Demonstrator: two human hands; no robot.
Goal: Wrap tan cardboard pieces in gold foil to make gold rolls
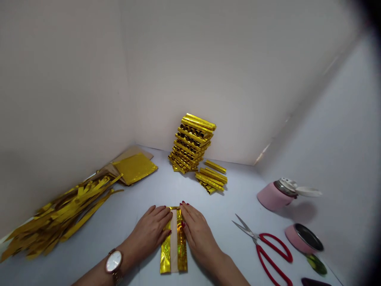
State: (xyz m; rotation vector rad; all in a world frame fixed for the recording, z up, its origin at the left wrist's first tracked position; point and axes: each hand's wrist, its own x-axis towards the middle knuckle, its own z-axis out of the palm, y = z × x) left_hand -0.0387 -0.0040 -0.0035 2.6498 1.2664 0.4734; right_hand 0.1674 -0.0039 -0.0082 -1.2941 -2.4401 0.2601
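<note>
A sheet of gold foil paper [182, 254] lies on the white surface in front of me. Its two long sides are folded inward, and a pale strip of its backing shows down the middle. My left hand [153, 224] rests flat over the left fold, fingertips near the far end and thumb lower down on the foil. Along the right fold lies my right hand [198, 230], fingers stretched out and touching the edge. A narrow gold fold shows at the far end between the fingertips. Neither hand is wrapped around the sheet.
A stack of gold paper tubes [192, 145] stands at the back, with several loose tubes [212, 179] beside it. Gold sheets [135, 169] and cut strips [68, 210] lie left. On the right are open red-handled scissors [256, 238], a pink flask [274, 196] and a pink cup [302, 238].
</note>
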